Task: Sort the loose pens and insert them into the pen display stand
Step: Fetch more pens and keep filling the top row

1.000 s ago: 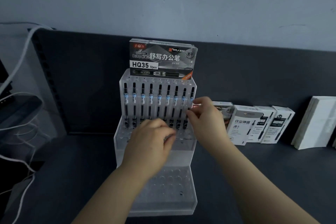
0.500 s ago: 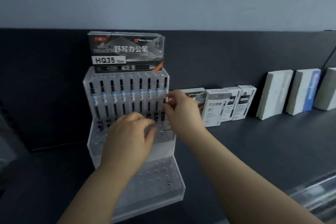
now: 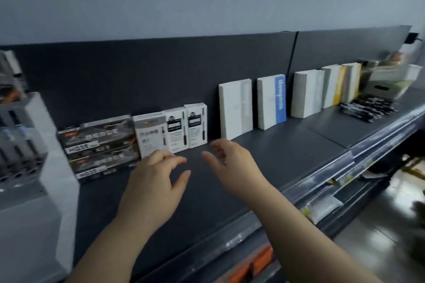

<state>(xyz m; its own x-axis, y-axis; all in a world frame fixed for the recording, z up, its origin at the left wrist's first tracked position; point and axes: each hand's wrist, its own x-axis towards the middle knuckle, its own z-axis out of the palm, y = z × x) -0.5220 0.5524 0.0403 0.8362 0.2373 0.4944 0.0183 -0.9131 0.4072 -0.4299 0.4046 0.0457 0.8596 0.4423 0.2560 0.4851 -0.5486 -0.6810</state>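
Observation:
The clear acrylic pen display stand is at the far left edge, blurred, with a row of black pens upright in it. A pile of loose black pens lies on the shelf at the far right. My left hand hovers over the dark shelf with fingers loosely spread and nothing in it. My right hand is just to its right, fingers relaxed and empty, in front of the small pen boxes.
Dark HQ35 pen boxes lie stacked beside the stand, then white pen boxes. White notebooks lean against the dark back panel. The shelf's front rail runs diagonally, with the floor below at right.
The view has swung right, so the stand slid to the left edge. Both hands have left the stand's pens and now hover empty over the shelf.

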